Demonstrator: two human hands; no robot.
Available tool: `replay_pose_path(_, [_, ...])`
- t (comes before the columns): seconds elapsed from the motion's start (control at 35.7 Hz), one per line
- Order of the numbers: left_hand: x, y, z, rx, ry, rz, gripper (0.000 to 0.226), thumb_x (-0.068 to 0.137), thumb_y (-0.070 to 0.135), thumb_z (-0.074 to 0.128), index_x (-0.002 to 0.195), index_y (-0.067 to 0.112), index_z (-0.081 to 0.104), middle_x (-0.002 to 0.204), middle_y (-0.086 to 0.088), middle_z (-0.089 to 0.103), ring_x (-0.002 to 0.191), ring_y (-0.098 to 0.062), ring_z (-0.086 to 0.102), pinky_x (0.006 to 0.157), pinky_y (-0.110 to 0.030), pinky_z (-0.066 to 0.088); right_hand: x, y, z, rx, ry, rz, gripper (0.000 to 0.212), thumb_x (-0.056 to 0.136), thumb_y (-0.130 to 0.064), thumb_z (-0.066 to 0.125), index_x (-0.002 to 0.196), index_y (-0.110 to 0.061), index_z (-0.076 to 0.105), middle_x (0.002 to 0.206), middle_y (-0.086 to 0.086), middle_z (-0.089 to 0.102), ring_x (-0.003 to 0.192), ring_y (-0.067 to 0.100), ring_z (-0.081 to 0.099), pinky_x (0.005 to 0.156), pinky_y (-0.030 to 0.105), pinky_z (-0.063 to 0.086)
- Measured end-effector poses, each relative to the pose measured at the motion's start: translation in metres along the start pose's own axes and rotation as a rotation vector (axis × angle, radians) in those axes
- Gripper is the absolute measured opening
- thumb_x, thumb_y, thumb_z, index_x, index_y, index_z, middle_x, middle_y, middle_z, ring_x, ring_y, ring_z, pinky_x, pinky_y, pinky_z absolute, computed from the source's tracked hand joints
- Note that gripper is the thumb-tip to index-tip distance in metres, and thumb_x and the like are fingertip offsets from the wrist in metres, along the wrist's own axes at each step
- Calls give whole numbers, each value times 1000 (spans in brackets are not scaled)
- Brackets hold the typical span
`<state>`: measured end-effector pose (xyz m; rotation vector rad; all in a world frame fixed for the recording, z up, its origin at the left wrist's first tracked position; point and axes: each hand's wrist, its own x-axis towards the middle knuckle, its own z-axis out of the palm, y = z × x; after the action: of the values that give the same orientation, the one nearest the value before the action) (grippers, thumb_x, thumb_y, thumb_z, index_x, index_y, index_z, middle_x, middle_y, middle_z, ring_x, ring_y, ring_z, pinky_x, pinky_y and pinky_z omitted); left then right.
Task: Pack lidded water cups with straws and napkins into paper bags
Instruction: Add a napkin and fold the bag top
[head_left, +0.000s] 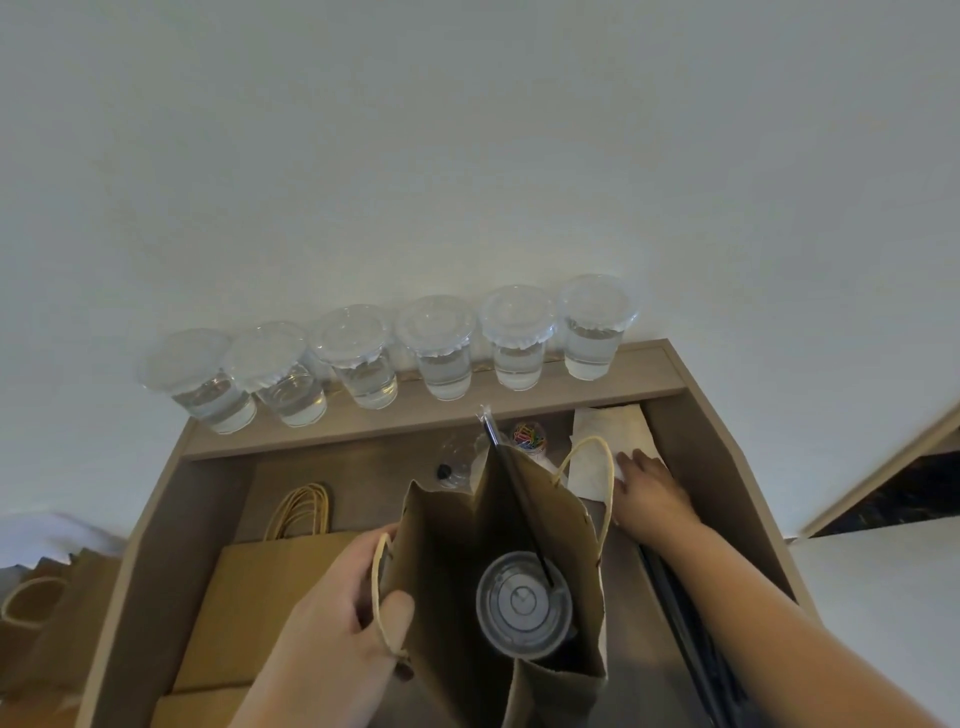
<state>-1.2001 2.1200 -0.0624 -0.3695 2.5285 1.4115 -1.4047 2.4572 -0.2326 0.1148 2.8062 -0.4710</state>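
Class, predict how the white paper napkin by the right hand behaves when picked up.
The white paper napkin looks thin and slightly rumpled, so probably floppy and very light. Lying flat where the right hand touches it, it may slide before lifting.

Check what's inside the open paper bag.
Inside the open paper bag: one lidded cup standing at the bottom, and a black straw leaning from its lid up past the rim. No napkin shows inside; the napkins lie outside. The bag floor under the cup is hidden.
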Motion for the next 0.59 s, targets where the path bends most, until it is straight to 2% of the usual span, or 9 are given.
replay_pose_path(0.06, [-1, 2, -1, -9, 2, -4, 51, 86, 37, 77, 125, 53, 48, 108, -4, 75, 93, -27, 74, 77, -41, 65, -2, -2, -3, 28, 11, -8, 56, 113, -38, 31, 167, -22, 31, 176, 7, 24, 161, 28, 23, 126, 48, 28])
replay_pose_path(0.17, [-5, 5, -2, 36, -30, 26, 48, 96, 31, 73, 124, 59, 46, 108, -2, 76, 89, -23, 76, 67, -27, 63, -10, -6, -12, 180, 81, 5, 50, 113, -29, 35, 159, -14, 47, 168, 11, 41, 153, 29, 39, 125, 48, 36])
replay_pose_path(0.25, [-7, 9, -5, -40, -18, -7, 54, 81, 45, 76, 127, 52, 49, 111, -4, 75, 89, -27, 75, 69, -34, 64, -26, -17, -27, 435, 177, 85, 31, 112, -30, 40, 123, -18, 67, 121, 10, 70, 106, 23, 70, 88, 46, 62])
replay_pose_path(0.31, [-7, 10, -7, -20, -14, -7, 72, 66, 72, 71, 131, 50, 51, 111, 0, 76, 91, -19, 77, 69, -27, 63, -47, -25, -44, 588, 256, 150, 28, 111, -35, 42, 103, -24, 66, 94, 5, 69, 78, 17, 69, 59, 32, 56])
replay_pose_path(0.39, [-6, 11, -9, -19, 22, 20, 85, 50, 98, 61, 125, 61, 50, 107, 13, 78, 94, -10, 76, 70, -17, 58, -90, -38, -79, 797, 431, 126, 33, 104, -40, 40, 94, -25, 68, 79, 0, 66, 68, 14, 64, 52, 30, 49])
replay_pose_path(0.42, [-7, 12, -10, -16, 21, 24, 78, 54, 97, 61, 123, 63, 51, 107, 18, 77, 97, -7, 74, 75, -16, 57, -107, -46, -95, 857, 495, 80, 33, 101, -42, 40, 90, -27, 68, 72, -6, 63, 63, 9, 60, 50, 29, 47])
replay_pose_path(0.48, [-6, 11, -8, -34, 16, 8, 49, 77, 67, 75, 121, 57, 54, 107, 21, 75, 102, -6, 71, 88, -28, 59, -144, -67, -132, 944, 614, -38, 32, 97, -42, 40, 81, -30, 65, 61, -6, 54, 52, 4, 48, 43, 20, 38])
replay_pose_path(0.53, [-6, 11, -8, -43, 9, -17, 36, 90, 39, 74, 120, 53, 58, 102, 24, 75, 97, 1, 70, 86, -30, 57, -185, -87, -164, 1023, 715, -179, 31, 97, -40, 43, 86, -22, 65, 66, 3, 49, 56, 10, 47, 43, 19, 37])
replay_pose_path(0.59, [-9, 13, -9, -14, -2, 11, 37, 85, 52, 69, 120, 58, 58, 103, 30, 73, 92, 6, 70, 76, -23, 55, -221, -103, -181, 1114, 610, -345, 34, 98, -42, 46, 103, -17, 69, 83, 8, 62, 76, 22, 62, 60, 35, 52])
